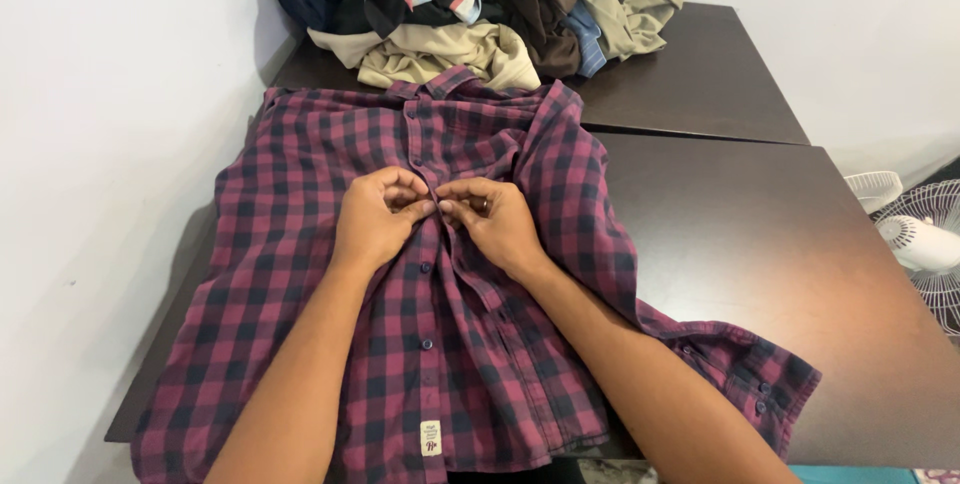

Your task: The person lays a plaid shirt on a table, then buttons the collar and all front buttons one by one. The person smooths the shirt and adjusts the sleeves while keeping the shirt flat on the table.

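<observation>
shirt [300,344]: lay flat on table [760,244]
clothes pile [470,4]: behind shirt
fan [925,244]: right of table

Both forearms were bare up to the bottom edge of the view, with no sleeve, cuff, watch or glove showing on them. The right hand [495,219] wore a thin, pale metal ring on one finger. The left hand [378,219] carried no ring or band.
</observation>
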